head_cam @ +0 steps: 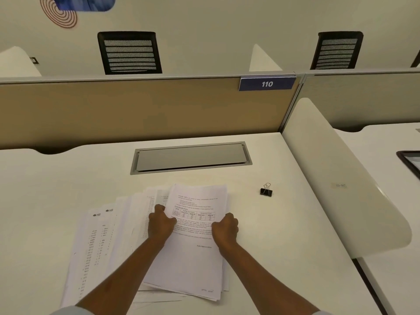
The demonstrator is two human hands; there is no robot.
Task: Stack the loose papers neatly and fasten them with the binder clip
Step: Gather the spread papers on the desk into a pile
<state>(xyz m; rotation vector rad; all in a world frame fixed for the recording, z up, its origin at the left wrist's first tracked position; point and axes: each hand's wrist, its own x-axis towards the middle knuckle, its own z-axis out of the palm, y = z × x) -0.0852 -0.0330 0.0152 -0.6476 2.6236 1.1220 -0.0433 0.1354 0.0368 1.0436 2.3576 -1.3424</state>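
Both forearms enter from the bottom edge, pale sleeve cuffs just visible. Left hand (161,225) is curled on the left edge of the top bundle of papers (195,244), fingers closed around that edge. Right hand (225,228) is curled likewise on the right edge, fingers folded in, gripping the same bundle. Neither hand is spread.

Papers lie on the white desk (284,235), centre-near. Top bundle is roughly squared but tilted, its near-right corner overhanging the sheets beneath. More sheets (97,242) fan out to the left, not yet gathered; their edges are staggered.

Binder clip (266,190), black with wire handles raised, stands on the desk to the right of the papers and further back, well apart from both hands. Untouched.

Risks, judged:
- Bundle is held only at its two side edges; lifted this way, the middle could sag and lower sheets could slip out.
- Fanned sheets on the left may be left behind or dragged crooked if the bundle is squared without them.
- Edges still uneven; clipping now would fasten a skewed stack.
- Clip needs one hand, so the stack would be steadied by the other alone and may shift.

Containers: only the grey lidded cable tray (191,157) recessed in the desk behind the papers. Lid is shut; contents cannot be seen.
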